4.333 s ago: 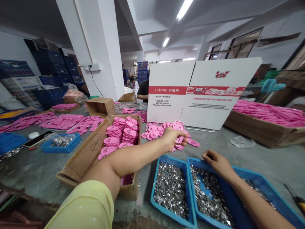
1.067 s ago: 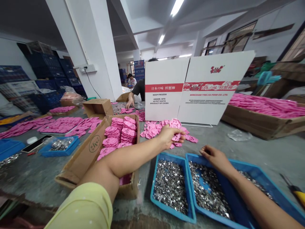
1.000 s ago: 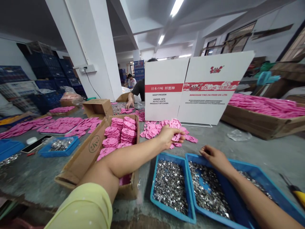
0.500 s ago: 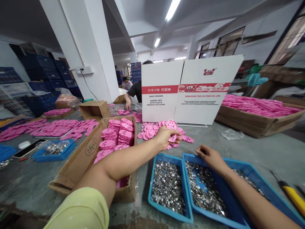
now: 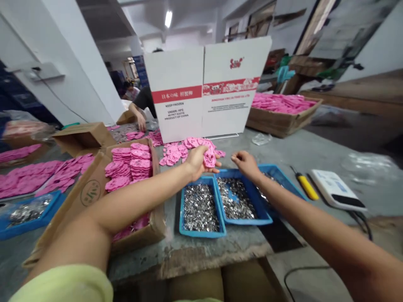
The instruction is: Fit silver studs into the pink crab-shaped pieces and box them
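Note:
My left hand [image 5: 195, 161] holds a small stack of pink pig-shaped pieces [image 5: 209, 157] above the far edge of the left blue tray [image 5: 182, 218]. My right hand [image 5: 245, 162] hovers just right of it, over the far end of the right blue tray [image 5: 252, 201], fingers curled; whether it pinches a small metal part I cannot tell. Both trays are filled with small shiny metal parts [image 5: 200, 207]. A loose pile of pink pieces [image 5: 176, 152] lies on the table behind my left hand.
A cardboard box [image 5: 91, 188] with stacked pink pieces sits at my left. A white printed carton panel [image 5: 204, 90] stands behind the pile. A yellow-handled tool [image 5: 304, 188] and a white device [image 5: 336, 193] lie to the right. Another person [image 5: 141, 102] works behind the panel.
The view has swung down and to the right. My right hand has risen from the right tray toward the pink stack in my left hand, and the two hands are closer together.

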The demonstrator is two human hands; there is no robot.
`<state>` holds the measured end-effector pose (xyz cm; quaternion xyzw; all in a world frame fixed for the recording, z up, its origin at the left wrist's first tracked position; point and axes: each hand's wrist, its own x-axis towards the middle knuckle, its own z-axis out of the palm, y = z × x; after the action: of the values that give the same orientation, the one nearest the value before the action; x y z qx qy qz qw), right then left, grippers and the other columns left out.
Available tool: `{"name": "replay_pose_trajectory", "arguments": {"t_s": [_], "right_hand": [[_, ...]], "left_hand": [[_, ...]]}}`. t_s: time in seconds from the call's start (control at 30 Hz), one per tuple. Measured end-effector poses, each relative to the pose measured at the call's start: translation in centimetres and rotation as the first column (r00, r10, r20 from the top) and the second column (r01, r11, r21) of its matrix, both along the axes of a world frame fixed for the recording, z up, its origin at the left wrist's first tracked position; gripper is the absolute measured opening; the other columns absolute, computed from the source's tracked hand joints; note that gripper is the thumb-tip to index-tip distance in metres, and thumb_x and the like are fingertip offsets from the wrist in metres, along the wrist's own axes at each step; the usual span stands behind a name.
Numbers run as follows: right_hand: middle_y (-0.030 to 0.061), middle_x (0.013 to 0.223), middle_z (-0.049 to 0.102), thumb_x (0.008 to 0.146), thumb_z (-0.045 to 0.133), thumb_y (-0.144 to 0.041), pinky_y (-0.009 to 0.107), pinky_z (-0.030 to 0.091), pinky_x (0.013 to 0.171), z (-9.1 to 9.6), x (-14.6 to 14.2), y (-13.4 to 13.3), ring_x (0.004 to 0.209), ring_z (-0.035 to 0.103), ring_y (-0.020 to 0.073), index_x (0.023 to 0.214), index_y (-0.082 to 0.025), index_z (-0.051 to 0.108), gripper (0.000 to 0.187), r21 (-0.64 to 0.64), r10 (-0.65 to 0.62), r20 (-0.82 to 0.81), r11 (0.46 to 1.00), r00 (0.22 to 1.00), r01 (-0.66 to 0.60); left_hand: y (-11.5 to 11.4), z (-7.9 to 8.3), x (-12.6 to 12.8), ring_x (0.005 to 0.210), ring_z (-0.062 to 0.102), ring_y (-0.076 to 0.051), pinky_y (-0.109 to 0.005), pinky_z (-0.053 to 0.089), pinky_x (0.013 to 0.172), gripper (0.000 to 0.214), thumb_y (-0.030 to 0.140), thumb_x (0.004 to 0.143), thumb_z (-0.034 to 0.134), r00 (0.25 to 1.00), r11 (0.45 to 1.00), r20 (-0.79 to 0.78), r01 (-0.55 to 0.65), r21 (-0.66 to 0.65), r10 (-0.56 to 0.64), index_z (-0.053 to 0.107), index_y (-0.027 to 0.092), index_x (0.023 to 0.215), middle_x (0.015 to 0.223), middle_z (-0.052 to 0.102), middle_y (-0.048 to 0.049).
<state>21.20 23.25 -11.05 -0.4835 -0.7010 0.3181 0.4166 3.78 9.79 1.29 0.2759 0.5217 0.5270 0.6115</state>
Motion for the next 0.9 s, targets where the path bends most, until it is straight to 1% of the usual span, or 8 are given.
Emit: {"name": "replay_pose_trajectory", "arguments": {"t_s": [0.1, 0.13, 0.2, 0.27, 0.37, 0.47, 0.6, 0.9], "right_hand": [[0.0034, 0.079, 0.062, 0.084, 0.062, -0.038, 0.039, 0.051, 0.081, 1.8, 0.4, -0.6, 0.079, 0.056, 0.0198, 0.076, -0.024, 0.057, 0.017, -0.014, -0.010, -0.118, 1.000, 0.993, 0.008], [0.0031, 0.081, 0.063, 0.084, 0.066, -0.038, 0.039, 0.051, 0.081, 2.6, 0.6, -1.3, 0.080, 0.056, 0.0195, 0.077, -0.024, 0.058, 0.018, 0.026, 0.034, -0.242, 0.999, 0.970, -0.029], [0.0029, 0.092, 0.066, 0.083, 0.072, -0.039, 0.039, 0.053, 0.084, 4.1, 0.7, -3.7, 0.086, 0.059, 0.0188, 0.081, -0.023, 0.062, 0.019, 0.128, 0.128, -0.417, 0.988, 0.900, -0.081], [0.0036, 0.106, 0.068, 0.083, 0.074, -0.037, 0.041, 0.054, 0.091, 5.3, 0.7, -6.8, 0.096, 0.062, 0.0193, 0.079, -0.023, 0.063, 0.017, 0.207, 0.182, -0.475, 0.974, 0.861, -0.092], [0.0057, 0.116, 0.067, 0.085, 0.074, -0.033, 0.047, 0.052, 0.104, 6.0, 0.3, -11.1, 0.113, 0.063, 0.0230, 0.077, -0.023, 0.067, 0.015, 0.267, 0.187, -0.449, 0.961, 0.874, -0.069], [0.0070, 0.121, 0.065, 0.088, 0.074, -0.034, 0.052, 0.049, 0.112, 5.8, -0.1, -13.5, 0.123, 0.061, 0.0254, 0.078, -0.023, 0.067, 0.016, 0.300, 0.130, -0.417, 0.954, 0.900, 0.001], [0.0072, 0.128, 0.065, 0.092, 0.073, -0.039, 0.053, 0.049, 0.115, 6.0, -0.4, -15.0, 0.126, 0.060, 0.0262, 0.081, -0.023, 0.065, 0.021, 0.352, 0.101, -0.385, 0.935, 0.917, 0.045], [0.0059, 0.130, 0.064, 0.096, 0.070, -0.041, 0.055, 0.046, 0.117, 6.7, -0.8, -16.7, 0.127, 0.059, 0.0268, 0.084, -0.025, 0.064, 0.021, 0.438, 0.102, -0.297, 0.898, 0.949, 0.040]], "left_hand": [[-1.7, 0.2, 0.5, 0.068, 0.072, -0.020, -0.035, 0.062, 0.069, 0.030, 0.019, 0.105, 0.037, 0.993, 0.992, 0.052, 0.104, 0.073, -0.108, 0.064, 0.008, 0.111, 0.087, 0.076, -0.0144], [-2.3, 0.3, 0.6, 0.070, 0.074, -0.021, -0.037, 0.063, 0.069, 0.026, 0.017, 0.104, 0.039, 0.988, 0.986, 0.063, 0.135, 0.094, -0.141, 0.063, 0.009, 0.111, 0.091, 0.077, -0.0147], [-3.4, 0.3, 0.7, 0.075, 0.076, -0.024, -0.039, 0.064, 0.069, 0.024, 0.015, 0.104, 0.039, 0.981, 0.980, 0.088, 0.163, 0.111, -0.173, 0.062, 0.010, 0.110, 0.095, 0.077, -0.0148], [-4.0, 0.3, 0.7, 0.077, 0.077, -0.024, -0.038, 0.065, 0.068, 0.027, 0.015, 0.104, 0.037, 0.978, 0.982, 0.110, 0.170, 0.078, -0.178, 0.063, 0.010, 0.105, 0.094, 0.077, -0.0147], [-4.2, 0.2, 0.8, 0.080, 0.077, -0.024, -0.038, 0.066, 0.071, 0.034, 0.019, 0.106, 0.033, 0.965, 0.976, 0.149, 0.209, 0.055, -0.215, 0.066, 0.009, 0.099, 0.094, 0.078, -0.0165], [-4.3, 0.3, 1.1, 0.086, 0.077, -0.025, -0.042, 0.067, 0.077, 0.039, 0.026, 0.108, 0.033, 0.937, 0.956, 0.197, 0.272, 0.110, -0.289, 0.069, 0.011, 0.103, 0.097, 0.078, -0.0167], [-4.8, 0.4, 1.3, 0.090, 0.077, -0.025, -0.042, 0.066, 0.082, 0.046, 0.035, 0.111, 0.030, 0.910, 0.934, 0.219, 0.323, 0.156, -0.351, 0.071, 0.014, 0.114, 0.095, 0.078, -0.0135], [-5.0, 0.4, 1.6, 0.097, 0.076, -0.024, -0.040, 0.063, 0.089, 0.049, 0.036, 0.112, 0.029, 0.905, 0.930, 0.231, 0.323, 0.177, -0.358, 0.071, 0.013, 0.122, 0.101, 0.078, -0.0122]]}}
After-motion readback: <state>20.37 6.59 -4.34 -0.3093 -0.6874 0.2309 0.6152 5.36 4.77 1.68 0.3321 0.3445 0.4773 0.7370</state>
